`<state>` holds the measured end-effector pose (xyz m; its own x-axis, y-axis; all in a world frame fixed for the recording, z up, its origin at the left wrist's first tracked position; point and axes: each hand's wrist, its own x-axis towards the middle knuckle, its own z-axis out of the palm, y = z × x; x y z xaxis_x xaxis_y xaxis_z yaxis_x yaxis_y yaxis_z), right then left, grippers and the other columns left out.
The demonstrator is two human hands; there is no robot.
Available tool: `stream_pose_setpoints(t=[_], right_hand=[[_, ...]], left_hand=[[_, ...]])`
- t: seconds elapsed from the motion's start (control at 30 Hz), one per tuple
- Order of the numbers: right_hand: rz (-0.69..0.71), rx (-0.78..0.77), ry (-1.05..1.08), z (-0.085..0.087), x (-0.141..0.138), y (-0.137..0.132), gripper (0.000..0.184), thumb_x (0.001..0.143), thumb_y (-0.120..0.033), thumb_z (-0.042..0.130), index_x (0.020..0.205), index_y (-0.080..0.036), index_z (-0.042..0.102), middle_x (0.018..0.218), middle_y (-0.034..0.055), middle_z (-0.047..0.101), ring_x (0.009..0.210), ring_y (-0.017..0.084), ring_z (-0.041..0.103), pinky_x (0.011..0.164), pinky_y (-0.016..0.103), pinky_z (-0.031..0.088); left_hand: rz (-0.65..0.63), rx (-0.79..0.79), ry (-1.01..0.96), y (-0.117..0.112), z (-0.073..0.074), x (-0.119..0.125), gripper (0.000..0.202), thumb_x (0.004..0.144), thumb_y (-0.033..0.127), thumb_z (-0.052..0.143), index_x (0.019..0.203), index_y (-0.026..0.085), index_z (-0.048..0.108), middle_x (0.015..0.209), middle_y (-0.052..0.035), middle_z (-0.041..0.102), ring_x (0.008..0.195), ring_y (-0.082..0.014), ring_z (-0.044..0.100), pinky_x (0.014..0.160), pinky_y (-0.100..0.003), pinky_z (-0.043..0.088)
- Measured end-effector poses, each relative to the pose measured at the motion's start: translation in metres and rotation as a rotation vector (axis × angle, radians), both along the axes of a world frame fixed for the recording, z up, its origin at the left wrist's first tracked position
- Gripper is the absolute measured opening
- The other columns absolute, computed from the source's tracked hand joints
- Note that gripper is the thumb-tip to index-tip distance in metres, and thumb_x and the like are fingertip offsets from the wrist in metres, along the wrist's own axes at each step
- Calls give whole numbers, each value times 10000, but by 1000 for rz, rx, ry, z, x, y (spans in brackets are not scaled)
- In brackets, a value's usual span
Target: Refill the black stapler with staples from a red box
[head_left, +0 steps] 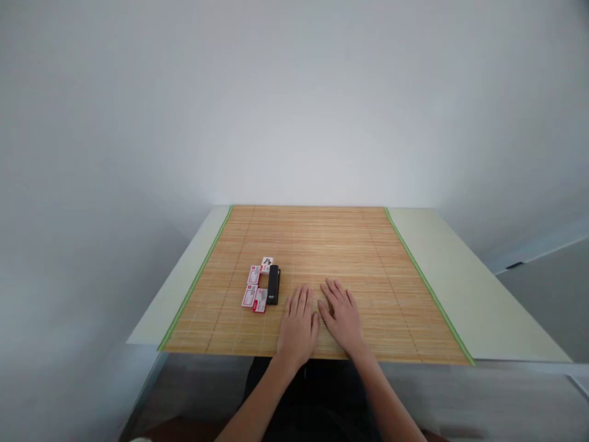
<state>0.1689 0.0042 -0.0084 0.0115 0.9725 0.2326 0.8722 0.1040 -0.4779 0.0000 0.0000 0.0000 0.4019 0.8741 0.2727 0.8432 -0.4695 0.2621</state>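
My left hand (298, 322) and my right hand (342, 316) lie flat, palms down, side by side on a bamboo mat (368, 258) near its front edge. Both hold nothing, and their fingers are slightly spread. Just left of my left hand lies a black stapler (273, 284), a few centimetres from my fingertips. Several small red-and-white staple boxes (254, 288) sit beside the stapler on its left and at its far end.
The mat with green side borders covers the middle of a pale table (464, 288), which stands against a white wall. Bare table strips run along both sides of the mat. The table's front edge is right below my wrists.
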Motion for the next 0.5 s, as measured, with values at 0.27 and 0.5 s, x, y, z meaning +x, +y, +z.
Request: stream_pose_setpoints(t=[0.27,0.5], right_hand=[[-30,58,156,41,-93,53,722,921,-642,606,1505,-241,469,1428,146,586,1331,367,501,1146,521,343],[-85,-30,172,39,-151,90,696,847,-589,714,1393,-204,519,1332,179,618,1216,375,561,1006,490,423]], left_hand=[[-33,-77,12,1,-18,-2,733,1020,316,484,1668,217,157,1699,-96,260,1582,-304,194,1284,-524,238],[-72,-83,21,-3,-18,-2,728,1036,255,409,1676,219,66,1721,-64,179,1597,-257,128,1291,-503,234]])
